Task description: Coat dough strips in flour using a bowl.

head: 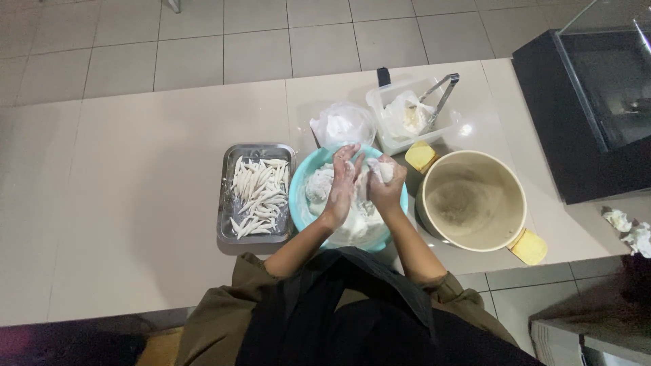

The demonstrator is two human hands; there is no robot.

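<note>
Two hands: both floured, meeting just right of the frame's centre, above a turquoise bowl.
Left hand [344,181]: fingers straight and close together, pointing toward the top of the frame; palm turned right, pressed flat against the dough piece; forearm runs down-left to a rolled olive sleeve.
Right hand [385,184]: fingers curled over the top of the same dough piece, grasping it against the left palm; forearm runs down-right.
Dough piece [381,169]: small white lump pinched between the two hands; mostly hidden, so its long axis cannot be told.
Turquoise bowl [296,193]: round, directly under the hands, holding a white dough mass [319,184] and loose flour.
Steel tray [226,203]: rectangular, just left of the bowl, long side running up and down the frame.
Dough sticks [258,195]: many thin white pointed strips piled in the tray, their long axes mostly upright in the frame or tilted toward the upper right.
Cream pot [517,203]: large and round, just right of the bowl, yellow handles at upper left and lower right, a grey smear on its bottom.
Plastic bag of flour [342,123]: above the bowl.
Clear plastic tub [380,108]: upper right of the bowl, metal tongs [442,95] leaning on its rim.
Counter [135,203]: pale beige, carrying all of this.
Black cabinet [576,149]: right edge, glass front.
</note>
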